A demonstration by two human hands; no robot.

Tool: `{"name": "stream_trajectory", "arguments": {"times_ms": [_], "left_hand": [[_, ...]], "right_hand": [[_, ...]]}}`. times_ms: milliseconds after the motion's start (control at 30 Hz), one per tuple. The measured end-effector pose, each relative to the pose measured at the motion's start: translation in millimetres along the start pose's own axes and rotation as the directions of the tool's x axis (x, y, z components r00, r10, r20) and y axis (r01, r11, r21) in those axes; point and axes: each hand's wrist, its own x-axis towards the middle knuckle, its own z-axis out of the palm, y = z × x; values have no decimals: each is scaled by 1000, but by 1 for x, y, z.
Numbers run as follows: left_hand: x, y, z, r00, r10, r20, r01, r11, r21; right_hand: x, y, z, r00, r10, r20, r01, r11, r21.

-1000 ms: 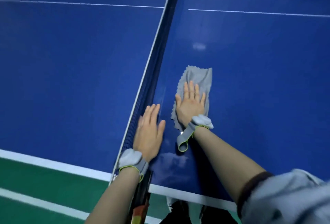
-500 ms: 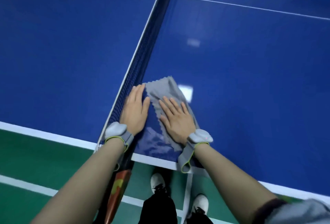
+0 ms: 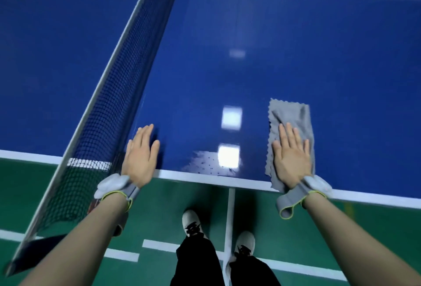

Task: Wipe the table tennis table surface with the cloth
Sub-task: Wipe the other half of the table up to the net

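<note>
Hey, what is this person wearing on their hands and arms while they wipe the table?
Both forearms are bare, with no sleeves in view and no gloves. The left hand and right hand each carry a wristband: a pale grey rounded pod on a grey strap edged in yellow-green. The right strap's loose end hangs in a loop.

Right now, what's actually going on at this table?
A person is wiping a blue table tennis table at its near edge. The right hand presses flat on a grey cloth lying on the surface, its near corner hanging over the white edge line. The left hand rests flat on the table beside the net, holding nothing. A speckled smudge sits between the hands.
</note>
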Motion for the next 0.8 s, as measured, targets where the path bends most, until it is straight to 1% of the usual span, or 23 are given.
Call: {"name": "stream_trajectory", "arguments": {"times_ms": [67, 200, 300, 400, 467, 533, 633, 700, 767, 800], "left_hand": [[-12, 8, 2, 1000, 8, -14, -8, 1000, 1], [-14, 15, -6, 999, 9, -47, -12, 999, -52], [-7, 8, -19, 995, -14, -95, 4, 995, -101], [-3, 1, -24, 991, -70, -111, 52, 987, -153], [7, -20, -33, 990, -86, -115, 66, 983, -170], [15, -17, -38, 989, -43, -141, 13, 979, -204], [22, -37, -50, 983, -48, -175, 5, 971, -238], [20, -46, -51, 983, -20, -185, -27, 969, -247], [14, -46, -48, 984, 23, -174, -65, 969, -239], [11, -49, -48, 986, 28, -164, -68, 967, -245]], "right_hand": [[-22, 3, 5, 998, 63, -20, -63, 998, 13], [-50, -27, 21, 982, 178, -58, -175, 983, 46], [-52, -64, 29, 988, 151, -44, -149, 987, 59], [-48, -99, 39, 993, 95, -68, -92, 995, 49], [-43, -143, 52, 998, 29, -51, -28, 999, 36], [-37, -167, 53, 998, -20, -58, 23, 999, 39], [-34, -228, 68, 984, -180, 7, 179, 983, 35], [-36, -263, 72, 937, -344, 52, 342, 938, 52], [-37, -282, 73, 854, -511, 97, 507, 860, 62], [-37, -292, 74, 797, -593, 118, 592, 804, 44]]}}
